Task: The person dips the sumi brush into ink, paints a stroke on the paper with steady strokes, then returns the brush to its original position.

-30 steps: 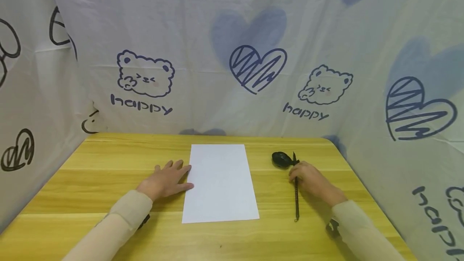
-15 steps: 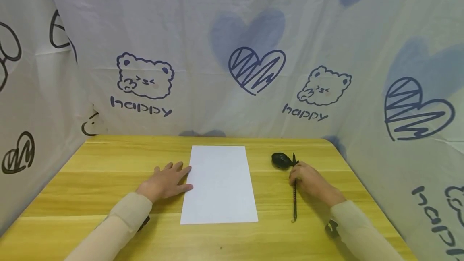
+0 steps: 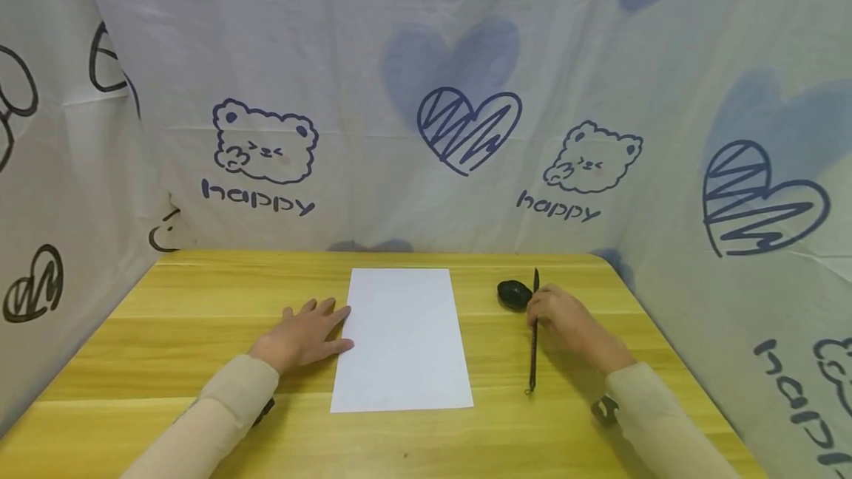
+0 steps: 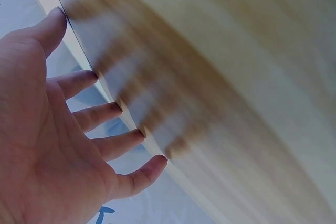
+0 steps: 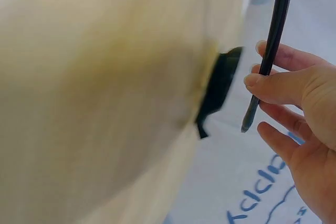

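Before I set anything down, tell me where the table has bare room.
The table is bare left of the left hand, on the near side of the paper, and in a narrower strip between paper and brush. It is crowded at the right hand, which holds the brush beside the black lump.

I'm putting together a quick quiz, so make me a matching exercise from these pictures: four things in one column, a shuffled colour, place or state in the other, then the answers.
Column one:
1. Paper
2. Brush
3. Left hand
4. Table

Column two:
A. Pinched by the right hand
B. Yellow, wood-grained
C. White, rectangular
D. Fingers spread

Pairs: 1-C, 2-A, 3-D, 4-B
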The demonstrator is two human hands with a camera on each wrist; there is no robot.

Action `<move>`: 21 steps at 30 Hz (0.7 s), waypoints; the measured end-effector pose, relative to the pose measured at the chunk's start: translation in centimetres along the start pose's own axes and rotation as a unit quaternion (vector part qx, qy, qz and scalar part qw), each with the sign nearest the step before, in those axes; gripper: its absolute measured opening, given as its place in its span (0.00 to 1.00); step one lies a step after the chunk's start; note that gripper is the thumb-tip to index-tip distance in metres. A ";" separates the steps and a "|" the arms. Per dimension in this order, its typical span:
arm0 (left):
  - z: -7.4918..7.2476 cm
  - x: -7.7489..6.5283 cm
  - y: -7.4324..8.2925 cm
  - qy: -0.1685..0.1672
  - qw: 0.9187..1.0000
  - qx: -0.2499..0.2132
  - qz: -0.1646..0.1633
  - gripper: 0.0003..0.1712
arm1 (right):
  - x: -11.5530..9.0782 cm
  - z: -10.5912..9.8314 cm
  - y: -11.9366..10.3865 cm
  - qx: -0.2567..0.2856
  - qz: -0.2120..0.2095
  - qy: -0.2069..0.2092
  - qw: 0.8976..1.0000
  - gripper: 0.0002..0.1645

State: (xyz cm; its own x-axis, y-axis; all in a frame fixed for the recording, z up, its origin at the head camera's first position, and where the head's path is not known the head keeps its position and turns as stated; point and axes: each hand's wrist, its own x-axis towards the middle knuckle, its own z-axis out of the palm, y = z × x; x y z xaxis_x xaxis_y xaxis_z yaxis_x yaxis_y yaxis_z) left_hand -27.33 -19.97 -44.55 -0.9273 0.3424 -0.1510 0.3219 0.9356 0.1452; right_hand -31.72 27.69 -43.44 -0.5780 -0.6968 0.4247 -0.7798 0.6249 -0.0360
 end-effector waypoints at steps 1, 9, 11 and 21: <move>0.0 0.0 0.0 0.000 1.000 0.000 0.000 0.45 | 0.3 -0.3 -0.2 0.000 0.011 -0.006 1.000 0.17; 0.1 0.0 0.0 0.000 1.000 -0.001 0.001 0.45 | 2.7 -1.4 -2.4 -0.001 -0.007 0.024 1.000 0.15; 0.1 0.0 0.0 -0.001 1.000 -0.002 0.001 0.45 | 3.1 -1.4 -2.8 0.005 -0.013 0.030 0.999 0.15; 0.2 0.2 0.0 -0.002 1.000 -0.003 0.000 0.45 | 4.2 -1.5 -3.7 0.024 0.041 0.028 0.999 0.12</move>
State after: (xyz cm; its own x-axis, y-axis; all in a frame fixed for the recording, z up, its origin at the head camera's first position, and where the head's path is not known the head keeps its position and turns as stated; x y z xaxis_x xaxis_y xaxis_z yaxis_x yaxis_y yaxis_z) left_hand -27.43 -19.87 -44.72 -0.9267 0.3423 -0.1552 0.3200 0.9352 0.1518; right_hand -30.94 22.98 -40.12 -0.6272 -0.6229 0.4676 -0.7418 0.6607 -0.1148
